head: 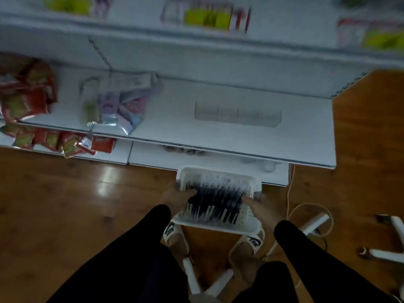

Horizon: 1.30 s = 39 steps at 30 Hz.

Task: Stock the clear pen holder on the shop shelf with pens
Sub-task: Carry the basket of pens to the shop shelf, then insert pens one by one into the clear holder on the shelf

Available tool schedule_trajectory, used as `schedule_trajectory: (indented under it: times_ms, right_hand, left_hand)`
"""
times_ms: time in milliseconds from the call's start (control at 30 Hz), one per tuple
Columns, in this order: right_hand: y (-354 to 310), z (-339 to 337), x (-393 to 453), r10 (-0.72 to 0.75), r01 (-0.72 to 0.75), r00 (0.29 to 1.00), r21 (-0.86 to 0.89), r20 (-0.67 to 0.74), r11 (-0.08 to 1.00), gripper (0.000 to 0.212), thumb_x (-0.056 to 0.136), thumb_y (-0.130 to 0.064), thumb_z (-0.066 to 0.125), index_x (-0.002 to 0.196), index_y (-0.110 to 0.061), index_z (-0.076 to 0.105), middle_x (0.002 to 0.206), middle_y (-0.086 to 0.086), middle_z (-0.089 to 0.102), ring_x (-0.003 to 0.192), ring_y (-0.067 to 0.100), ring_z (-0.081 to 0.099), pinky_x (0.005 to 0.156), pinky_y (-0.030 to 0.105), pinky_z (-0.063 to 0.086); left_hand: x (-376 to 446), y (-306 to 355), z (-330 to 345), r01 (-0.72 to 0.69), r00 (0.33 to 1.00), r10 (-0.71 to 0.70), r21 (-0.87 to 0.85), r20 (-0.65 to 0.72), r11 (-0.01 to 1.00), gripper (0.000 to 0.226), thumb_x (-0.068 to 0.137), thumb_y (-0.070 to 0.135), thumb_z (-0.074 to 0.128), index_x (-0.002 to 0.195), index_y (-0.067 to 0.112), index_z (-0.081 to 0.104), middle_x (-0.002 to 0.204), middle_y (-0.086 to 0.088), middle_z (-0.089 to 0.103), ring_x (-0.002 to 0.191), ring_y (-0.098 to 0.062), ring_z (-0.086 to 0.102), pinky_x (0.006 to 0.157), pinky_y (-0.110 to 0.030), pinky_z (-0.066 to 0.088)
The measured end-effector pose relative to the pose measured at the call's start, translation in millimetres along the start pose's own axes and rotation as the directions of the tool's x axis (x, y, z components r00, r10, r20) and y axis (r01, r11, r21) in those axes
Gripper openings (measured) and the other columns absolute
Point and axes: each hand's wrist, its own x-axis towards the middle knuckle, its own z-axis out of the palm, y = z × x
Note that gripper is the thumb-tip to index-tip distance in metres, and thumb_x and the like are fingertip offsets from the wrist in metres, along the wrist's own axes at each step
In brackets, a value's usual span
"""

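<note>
A white perforated basket (218, 171) full of dark pens (215, 201) hangs in front of me, below the shelf edge. My left hand (177, 196) grips its left rim, thumb over the pens. My right hand (259, 207) grips the right rim the same way. The clear pen holder (238, 115), a long low tray with several compartments, stands on the white shelf (240, 147) above the basket; it looks to hold nothing. The picture is blurred.
Pastel packets (118, 106) lie in a heap at the shelf's left, red and green packets (26, 92) further left and on the lower shelf. A wooden panel (369, 127) bounds the shelf's right end. White tubes (314, 224) and a cord lie on the wood floor.
</note>
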Motion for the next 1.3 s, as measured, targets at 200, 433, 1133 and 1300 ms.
schedule_trajectory:
  times_ms: [200,433,1133,1300]
  right_hand:
    - [74.3,16.8,123.3,0.046,-0.046,0.998,-0.005,-0.031,0.999,0.073,0.095,-0.04,0.058,0.152,-0.017,0.019,0.156,0.002,0.029,0.139,0.027,0.036,0.104,0.04,0.036]
    - [137.5,42.2,237.5,0.008,-0.006,0.999,0.034,-0.043,0.999,0.074,0.096,-0.039,0.056,0.154,-0.014,0.016,0.16,0.004,0.022,0.143,0.026,0.031,0.114,0.045,0.033]
    - [187.5,58.2,378.4,0.075,-0.066,0.994,0.11,-0.079,0.992,0.049,0.092,-0.039,0.062,0.135,-0.022,0.046,0.129,-0.005,0.053,0.122,0.025,0.052,0.104,0.041,0.042]
    - [184.9,59.0,381.5,0.09,-0.079,0.993,0.126,-0.077,0.989,0.027,0.092,-0.038,0.061,0.115,-0.028,0.051,0.105,-0.002,0.057,0.098,0.019,0.055,0.092,0.036,0.045]
  left_hand:
    - [120.5,-82.1,51.7,0.053,0.998,-0.053,-0.005,-0.033,0.999,0.082,0.075,0.046,0.07,0.14,0.006,0.038,0.128,-0.012,0.054,0.109,-0.029,0.058,0.089,-0.041,0.05]
    - [227.0,-136.6,82.6,0.029,0.998,-0.024,0.077,-0.062,0.997,0.077,0.088,0.027,0.064,0.148,0.009,0.018,0.135,-0.012,0.042,0.11,-0.03,0.05,0.09,-0.042,0.045]
    - [370.2,-188.7,112.2,-0.028,0.999,0.033,0.224,-0.018,0.974,0.057,0.09,0.022,0.058,0.137,0.014,0.026,0.091,-0.014,0.049,0.069,-0.022,0.045,0.054,-0.031,0.035]
    - [374.4,-188.9,114.8,-0.054,0.997,0.065,0.231,-0.04,0.971,0.055,0.091,0.021,0.057,0.137,0.012,0.028,0.085,-0.007,0.049,0.066,-0.02,0.049,0.053,-0.028,0.037]
